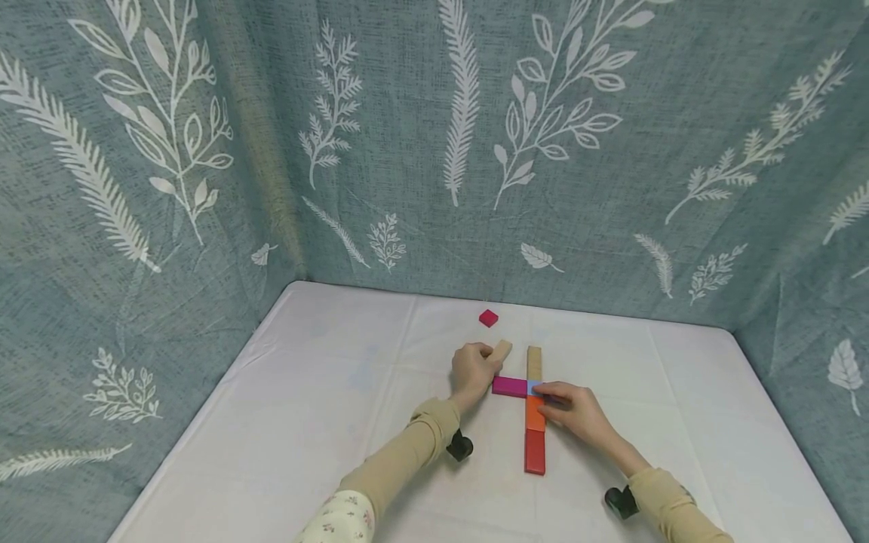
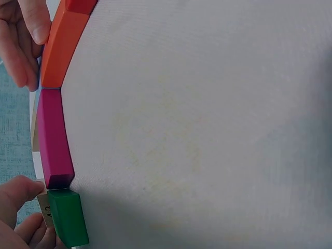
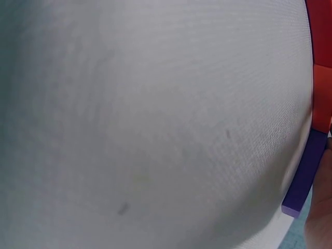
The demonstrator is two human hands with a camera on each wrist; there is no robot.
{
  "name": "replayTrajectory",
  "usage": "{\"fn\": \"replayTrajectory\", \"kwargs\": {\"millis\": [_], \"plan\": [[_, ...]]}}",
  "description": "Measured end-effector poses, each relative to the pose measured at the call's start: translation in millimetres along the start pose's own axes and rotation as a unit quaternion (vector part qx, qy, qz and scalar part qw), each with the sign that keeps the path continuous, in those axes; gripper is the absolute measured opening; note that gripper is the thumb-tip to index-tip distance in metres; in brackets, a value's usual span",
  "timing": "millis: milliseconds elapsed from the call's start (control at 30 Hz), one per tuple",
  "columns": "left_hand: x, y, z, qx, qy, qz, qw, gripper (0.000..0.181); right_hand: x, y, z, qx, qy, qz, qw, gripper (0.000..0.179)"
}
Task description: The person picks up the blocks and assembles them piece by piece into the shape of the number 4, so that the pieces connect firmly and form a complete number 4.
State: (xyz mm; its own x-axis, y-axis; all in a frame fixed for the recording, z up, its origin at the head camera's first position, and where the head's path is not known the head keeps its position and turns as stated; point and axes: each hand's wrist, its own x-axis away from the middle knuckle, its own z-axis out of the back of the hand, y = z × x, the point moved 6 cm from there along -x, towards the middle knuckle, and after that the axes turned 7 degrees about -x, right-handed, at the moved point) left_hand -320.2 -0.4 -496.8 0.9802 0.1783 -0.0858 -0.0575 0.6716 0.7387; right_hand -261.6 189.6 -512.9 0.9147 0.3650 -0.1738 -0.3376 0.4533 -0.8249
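My left hand (image 1: 473,373) pinches a plain wooden block (image 1: 501,351) between thumb and fingers. In the left wrist view this block stands behind a green block (image 2: 68,218), which the hand hides from the head view. A magenta block (image 1: 510,387) lies end to end with the green one and meets a small blue block (image 1: 532,388). My right hand (image 1: 575,407) rests its extended fingertips by the blue block and an orange block (image 1: 535,413). Beside that hand, a purple block (image 3: 306,174) runs outward from the orange one.
A red block (image 1: 535,452) continues the row toward me, and another wooden block (image 1: 534,363) continues it away. A separate crimson block (image 1: 488,318) lies near the table's back edge. White cloth covers the table (image 1: 339,362); a patterned curtain (image 1: 407,151) hangs behind and at the sides.
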Motion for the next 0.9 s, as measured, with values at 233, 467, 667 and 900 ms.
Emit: {"fn": "replayTrajectory", "kwargs": {"millis": [233, 467, 667, 900], "plan": [[-0.8, -3.5, -4.0, -0.011, -0.005, 0.0, 0.9999, 0.024, 0.1, 0.1, -0.4, -0.001, 0.001, -0.004, 1.0, 0.034], [0.2, -6.6, -6.7, -0.014, -0.015, 0.001, 0.9998, 0.024, 0.3, -0.7, -0.2, 0.002, 0.004, -0.004, 1.0, 0.034], [2.8, -6.4, -5.9, -0.018, -0.021, 0.002, 0.9996, 0.025, 0.4, -1.0, -0.1, 0.002, 0.007, 0.002, 1.0, 0.034], [2.9, -6.9, -6.5, -0.02, -0.021, 0.005, 0.9996, 0.024, 0.3, -1.0, 0.9, 0.0, 0.006, 0.006, 1.0, 0.033]]}}
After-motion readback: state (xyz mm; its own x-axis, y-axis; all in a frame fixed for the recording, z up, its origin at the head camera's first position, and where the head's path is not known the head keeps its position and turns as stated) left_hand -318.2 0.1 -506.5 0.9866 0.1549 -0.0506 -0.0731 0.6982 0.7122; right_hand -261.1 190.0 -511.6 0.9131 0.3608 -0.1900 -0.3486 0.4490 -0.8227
